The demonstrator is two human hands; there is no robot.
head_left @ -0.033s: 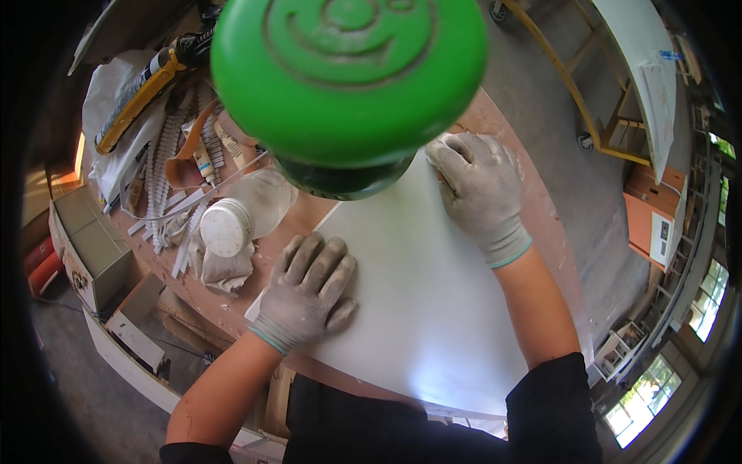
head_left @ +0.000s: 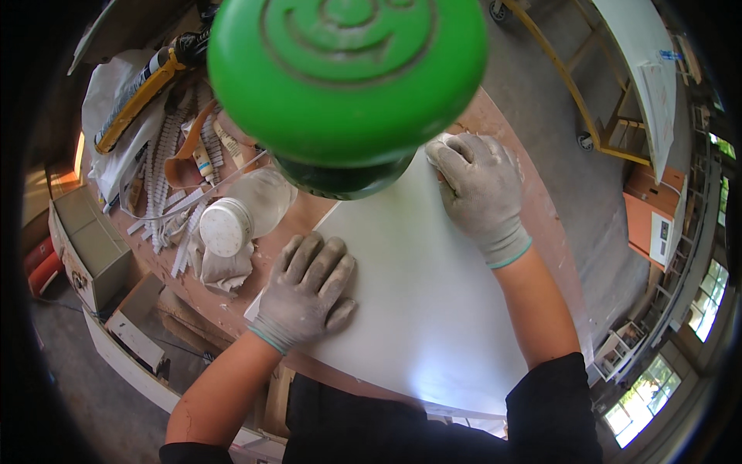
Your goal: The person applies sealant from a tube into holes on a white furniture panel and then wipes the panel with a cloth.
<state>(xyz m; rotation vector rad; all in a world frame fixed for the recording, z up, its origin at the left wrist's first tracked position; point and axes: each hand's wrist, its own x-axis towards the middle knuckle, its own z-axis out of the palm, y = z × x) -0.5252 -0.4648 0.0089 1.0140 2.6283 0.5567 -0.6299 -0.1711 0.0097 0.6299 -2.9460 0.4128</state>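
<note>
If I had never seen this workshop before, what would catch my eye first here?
First, the big round green disc with a raised swirl pattern, filling the top centre close to the camera. Below it, two hands in dusty grey gloves press on a large smooth white panel lying on the reddish workbench: the left hand flat at its near left edge, the right hand at its far edge. Left of the panel stands a round white lidded tub amid clutter.

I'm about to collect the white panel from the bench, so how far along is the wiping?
Done: the white panel lies flat on the brown bench, and its near part looks clean and glossy. In hand: the left hand presses flat on its near-left edge, while the right hand holds a small white wad at the far edge. Left: hard to judge, because the green cap brim hides the far-left part.
</note>
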